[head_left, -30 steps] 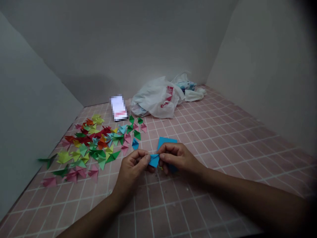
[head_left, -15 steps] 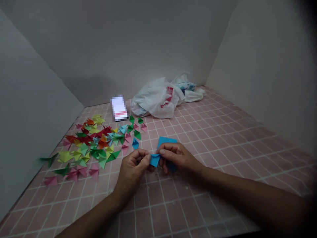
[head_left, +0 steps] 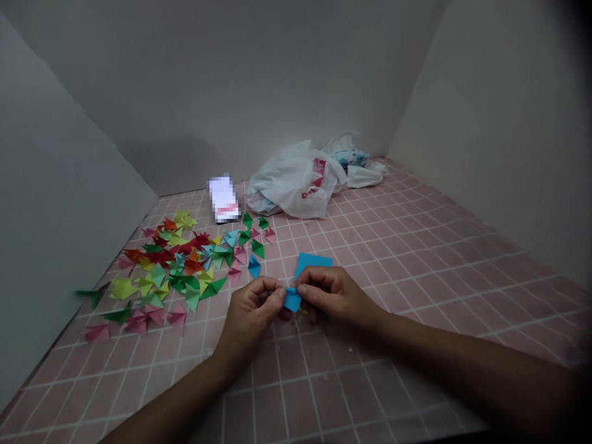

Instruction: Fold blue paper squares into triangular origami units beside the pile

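Pinched paper [head_left: 291, 301], partly hidden, phone [head_left: 224, 196] pixelated

Pink gridded surface [head_left: 416, 246] bears folded papers [head_left: 185, 282] at left, a phone [head_left: 224, 198] and plastic bag [head_left: 291, 182] far, a blue sheet [head_left: 313, 261] nearer.

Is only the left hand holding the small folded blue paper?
No, the left hand and the right hand both pinch the folded blue paper.

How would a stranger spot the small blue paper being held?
Over the pink gridded surface, find where the left hand and right hand nearly meet. The small blue paper is held in both hands, unlike the larger blue sheet just beyond them.
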A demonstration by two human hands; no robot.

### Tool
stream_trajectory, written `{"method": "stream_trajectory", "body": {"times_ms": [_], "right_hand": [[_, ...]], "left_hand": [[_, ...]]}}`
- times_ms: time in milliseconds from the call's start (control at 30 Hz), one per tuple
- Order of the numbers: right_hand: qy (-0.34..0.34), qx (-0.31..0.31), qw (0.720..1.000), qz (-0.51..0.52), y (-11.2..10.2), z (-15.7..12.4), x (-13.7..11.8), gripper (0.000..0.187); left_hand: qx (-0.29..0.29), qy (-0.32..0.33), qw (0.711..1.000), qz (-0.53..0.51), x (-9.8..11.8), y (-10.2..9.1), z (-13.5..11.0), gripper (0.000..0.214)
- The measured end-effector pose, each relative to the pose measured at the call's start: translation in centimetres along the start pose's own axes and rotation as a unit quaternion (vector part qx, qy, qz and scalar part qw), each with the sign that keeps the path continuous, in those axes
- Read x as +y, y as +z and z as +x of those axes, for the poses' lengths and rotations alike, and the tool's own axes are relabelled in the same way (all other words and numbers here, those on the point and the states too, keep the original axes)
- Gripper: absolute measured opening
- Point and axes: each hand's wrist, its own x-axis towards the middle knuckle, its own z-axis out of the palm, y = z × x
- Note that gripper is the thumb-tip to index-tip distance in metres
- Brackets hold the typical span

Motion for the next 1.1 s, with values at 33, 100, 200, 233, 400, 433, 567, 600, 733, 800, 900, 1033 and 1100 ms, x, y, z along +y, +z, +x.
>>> {"method": "stream_trajectory", "body": {"times_ms": [33,100,200,233,400,433,567,600,733,800,900,1033,1100], "right_hand": [[-0.004,0.001,1.000,-0.005,0.02,-0.03,-0.06,0.022],[-0.005,0.008,1.000,-0.007,0.09,-0.10,-0.20,0.022],[0.005,0.029,1.000,-0.003,0.26,-0.27,-0.52,0.022],[0.004,0.037,0.999,-0.008,0.31,-0.33,-0.63,0.022],[-0.020,0.064,0.997,-0.040,0.47,-0.35,-0.83,0.023],[-0.019,0.062,0.997,-0.038,0.49,-0.33,-0.81,0.023],[-0.030,0.058,0.997,-0.034,0.56,-0.30,-0.68,0.023],[-0.035,0.057,0.997,-0.036,0.58,-0.33,-0.66,0.024],[-0.043,0.051,0.997,-0.043,0.62,-0.43,-0.59,0.024],[-0.044,0.049,0.997,-0.049,0.62,-0.42,-0.54,0.024],[-0.036,0.053,0.997,-0.036,0.61,-0.34,-0.48,0.026],[-0.003,0.043,0.999,0.025,0.57,-0.21,-0.19,0.029],[0.002,0.031,0.999,0.038,0.52,-0.17,0.15,0.029]], "left_hand": [[-0.004,0.000,1.000,0.000,-0.04,-0.03,-0.03,0.021],[-0.014,0.003,1.000,-0.003,-0.18,-0.16,-0.11,0.021],[-0.031,0.012,0.999,-0.008,-0.43,-0.41,-0.23,0.023],[-0.034,0.014,0.999,-0.008,-0.47,-0.47,-0.26,0.024],[-0.031,0.025,0.999,-0.015,-0.19,-0.17,-0.33,0.022],[-0.029,0.028,0.999,-0.018,-0.10,-0.04,-0.33,0.021],[-0.021,0.040,0.999,-0.011,0.07,0.26,-0.30,0.019],[-0.019,0.043,0.999,-0.004,0.06,0.27,-0.29,0.018],[-0.013,0.049,0.998,0.023,-0.07,0.16,-0.31,0.017],[-0.012,0.051,0.998,0.026,-0.11,0.13,-0.34,0.017],[-0.015,0.058,0.998,0.012,-0.12,0.12,-0.37,0.017],[-0.026,0.065,0.998,-0.004,-0.13,0.06,-0.38,0.021],[-0.017,0.066,0.998,-0.004,-0.19,0.05,-0.36,0.021]]}}
